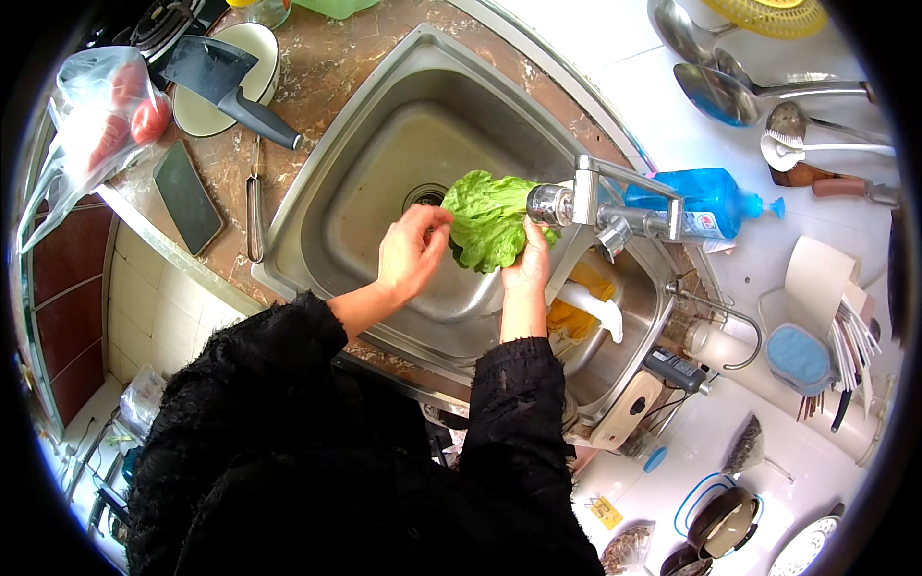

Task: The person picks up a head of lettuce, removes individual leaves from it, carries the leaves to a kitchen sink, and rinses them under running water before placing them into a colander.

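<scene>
the steel sink [384,106] is the biggest thing, set in a brown stone counter [331,58], with its drain [423,197] near the middle of the basin. the person's two arms in black fuzzy sleeves [288,384] come in from the lower edge. over the basin, just under the mouth of the metal tap [576,202], is a green lettuce leaf [485,216]. the left hand [411,252] touches the left edge of the leaf with fingers bent, fingertips [437,216] on it; the grip looks loose and half open. the right hand [526,264] is under the right side of the leaf and holds it from below, but the leaf hides the fingers, so i cannot tell how tight the hold is.

behind the tap stands a blue soap bottle [706,200] with a pump. right of the hands, at the sink edge, lie a yellow cloth [576,317] and a white one. on the counter to the left are a plastic bag with red tomatoes [115,115], a white bowl [206,110] with a dark cleaver [221,82] lying across it, and a dark phone [187,197]. on the white wall at right hang ladles [720,91].
</scene>
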A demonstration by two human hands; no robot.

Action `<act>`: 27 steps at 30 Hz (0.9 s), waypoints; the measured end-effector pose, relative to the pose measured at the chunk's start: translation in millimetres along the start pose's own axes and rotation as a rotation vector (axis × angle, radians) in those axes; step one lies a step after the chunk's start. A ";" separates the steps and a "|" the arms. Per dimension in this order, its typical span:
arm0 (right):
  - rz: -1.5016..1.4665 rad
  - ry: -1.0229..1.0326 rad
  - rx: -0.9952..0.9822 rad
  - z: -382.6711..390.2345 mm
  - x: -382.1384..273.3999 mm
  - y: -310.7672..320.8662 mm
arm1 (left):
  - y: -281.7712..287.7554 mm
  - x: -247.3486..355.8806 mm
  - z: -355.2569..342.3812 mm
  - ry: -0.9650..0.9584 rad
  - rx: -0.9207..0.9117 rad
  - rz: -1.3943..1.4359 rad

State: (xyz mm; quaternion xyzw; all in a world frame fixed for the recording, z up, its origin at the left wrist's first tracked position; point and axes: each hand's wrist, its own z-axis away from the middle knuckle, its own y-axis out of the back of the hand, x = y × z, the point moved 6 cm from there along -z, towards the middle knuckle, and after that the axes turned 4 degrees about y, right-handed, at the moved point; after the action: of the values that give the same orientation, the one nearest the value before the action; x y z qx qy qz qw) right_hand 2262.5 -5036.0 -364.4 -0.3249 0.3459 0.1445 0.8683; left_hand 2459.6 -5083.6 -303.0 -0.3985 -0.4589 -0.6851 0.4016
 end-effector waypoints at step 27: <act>-0.015 -0.027 -0.171 22.0 -4.7 -28.3 | -22.0 33.5 -22.3 -0.369 0.050 -0.160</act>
State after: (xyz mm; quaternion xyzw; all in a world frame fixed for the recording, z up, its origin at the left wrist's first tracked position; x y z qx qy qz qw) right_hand 2283.7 -5042.7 -335.8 -0.3987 0.3181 0.1713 0.8429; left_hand 2423.4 -5105.3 -285.0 -0.4695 -0.5718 -0.6185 0.2648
